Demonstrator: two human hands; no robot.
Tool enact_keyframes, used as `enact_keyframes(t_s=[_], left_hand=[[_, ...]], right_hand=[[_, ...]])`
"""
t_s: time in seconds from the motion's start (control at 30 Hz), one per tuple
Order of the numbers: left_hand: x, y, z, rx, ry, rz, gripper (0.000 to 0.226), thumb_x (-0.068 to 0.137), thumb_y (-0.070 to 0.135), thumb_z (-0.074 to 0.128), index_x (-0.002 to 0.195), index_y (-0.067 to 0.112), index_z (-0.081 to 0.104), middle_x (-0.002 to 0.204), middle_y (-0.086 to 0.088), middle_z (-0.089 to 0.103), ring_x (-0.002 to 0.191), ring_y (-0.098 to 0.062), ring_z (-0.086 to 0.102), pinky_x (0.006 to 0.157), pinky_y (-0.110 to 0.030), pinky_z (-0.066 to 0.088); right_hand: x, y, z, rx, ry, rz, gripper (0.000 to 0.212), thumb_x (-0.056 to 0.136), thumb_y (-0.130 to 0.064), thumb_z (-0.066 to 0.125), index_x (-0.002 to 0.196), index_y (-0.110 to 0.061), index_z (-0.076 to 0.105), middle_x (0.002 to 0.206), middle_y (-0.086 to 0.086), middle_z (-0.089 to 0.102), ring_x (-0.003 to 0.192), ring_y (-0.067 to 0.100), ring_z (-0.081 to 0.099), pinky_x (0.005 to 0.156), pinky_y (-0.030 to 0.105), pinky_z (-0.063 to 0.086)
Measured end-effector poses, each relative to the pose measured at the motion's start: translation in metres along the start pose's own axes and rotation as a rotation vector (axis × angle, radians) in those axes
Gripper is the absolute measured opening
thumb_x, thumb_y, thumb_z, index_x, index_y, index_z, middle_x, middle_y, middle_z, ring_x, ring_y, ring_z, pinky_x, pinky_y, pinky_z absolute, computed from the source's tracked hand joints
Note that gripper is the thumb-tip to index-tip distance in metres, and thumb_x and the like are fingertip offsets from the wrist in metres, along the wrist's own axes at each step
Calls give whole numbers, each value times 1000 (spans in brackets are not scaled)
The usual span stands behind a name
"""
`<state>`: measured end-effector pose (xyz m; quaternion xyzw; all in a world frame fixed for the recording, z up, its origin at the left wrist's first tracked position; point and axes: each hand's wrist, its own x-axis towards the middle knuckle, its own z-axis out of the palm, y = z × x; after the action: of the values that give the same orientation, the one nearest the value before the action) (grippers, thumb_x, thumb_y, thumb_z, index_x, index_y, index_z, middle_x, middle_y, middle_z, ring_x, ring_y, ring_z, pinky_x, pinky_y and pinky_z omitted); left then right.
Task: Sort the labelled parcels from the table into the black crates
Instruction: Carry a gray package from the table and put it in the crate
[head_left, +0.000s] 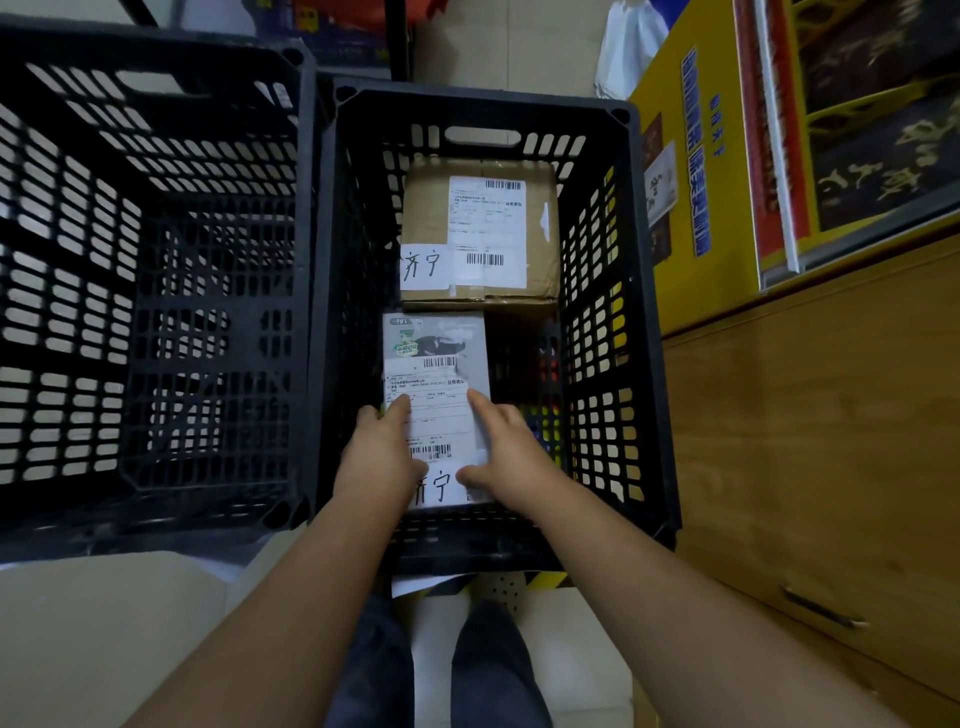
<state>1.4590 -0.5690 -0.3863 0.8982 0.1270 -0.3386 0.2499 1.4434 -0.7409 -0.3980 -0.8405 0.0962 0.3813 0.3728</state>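
- Left hand (382, 457) and right hand (511, 449) form the grip: each curls round one long edge of the grey parcel (441, 364), thumbs on its label.
- The parcel lies low inside the right black crate (618, 291), just near a brown box (480, 231).
- The left crate (156, 291) stands alongside.

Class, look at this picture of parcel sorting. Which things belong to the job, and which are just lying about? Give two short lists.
Part of the job:
- grey parcel, held by left hand and right hand
- brown box
- right crate holding both
- left crate

Lying about:
- yellow carton
- wooden cabinet
- white bag
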Motion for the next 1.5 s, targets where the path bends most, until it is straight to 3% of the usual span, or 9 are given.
enact_keyframes(t_s=[0.17,0.33,0.5,0.57,0.73,0.9,1.07,1.37,1.5], left_hand=[[0,-3,0,5,-13,61,87,77,13,77,147,32,29,130,-6,37,104,-25,54,82,-34,49],[-3,-1,-1,16,-15,93,86,78,12,75,147,34,28,131,-4,36,102,-23,54,81,-35,53],[-8,-6,-1,33,14,179,79,82,12,68,147,36,29,130,-1,38,94,-17,50,72,-27,43],[-9,-8,-2,26,25,202,74,84,11,65,147,34,31,131,-2,39,99,-21,53,75,-28,45],[-4,-11,2,42,12,124,71,85,11,64,146,30,33,124,-2,39,88,-17,47,73,-31,46],[7,-5,9,74,5,25,58,83,7,62,132,26,39,116,-5,38,80,-22,51,66,-33,48],[23,-10,15,127,-1,24,58,87,1,55,141,15,38,131,-17,45,106,-33,55,80,-33,47],[39,-13,24,114,-113,-55,59,90,7,54,145,15,34,140,-18,40,119,-33,50,92,-33,43],[42,-15,30,43,-140,-47,61,91,7,54,147,16,31,142,-17,38,119,-32,49,90,-31,41]], right_hand=[[-7,5,1,-2,33,4,101,86,-21,78,158,-38,8,154,-4,20,131,19,41,91,22,35],[-14,8,4,-12,66,1,102,85,-23,77,156,-42,6,148,-6,21,111,9,38,89,23,38],[-21,16,0,7,101,1,100,86,-21,76,153,-46,6,144,-12,19,111,7,37,85,19,38],[-22,16,0,-3,98,-5,99,86,-20,76,153,-46,7,145,-13,17,111,9,38,87,21,40],[-13,2,7,-75,52,40,101,86,-17,76,154,-44,6,148,-6,16,114,23,50,95,36,51],[4,-7,10,-132,-5,70,107,85,-14,78,155,-42,2,152,0,13,110,29,55,93,42,54],[23,-11,13,-187,-55,92,110,84,-13,78,156,-42,0,158,6,11,117,33,55,94,44,54],[45,-3,27,-211,-75,147,109,85,-12,78,157,-39,1,161,12,8,119,36,55,91,40,53],[47,4,32,-197,-80,156,105,86,-4,71,157,-39,3,158,13,14,114,36,55,79,35,49]])
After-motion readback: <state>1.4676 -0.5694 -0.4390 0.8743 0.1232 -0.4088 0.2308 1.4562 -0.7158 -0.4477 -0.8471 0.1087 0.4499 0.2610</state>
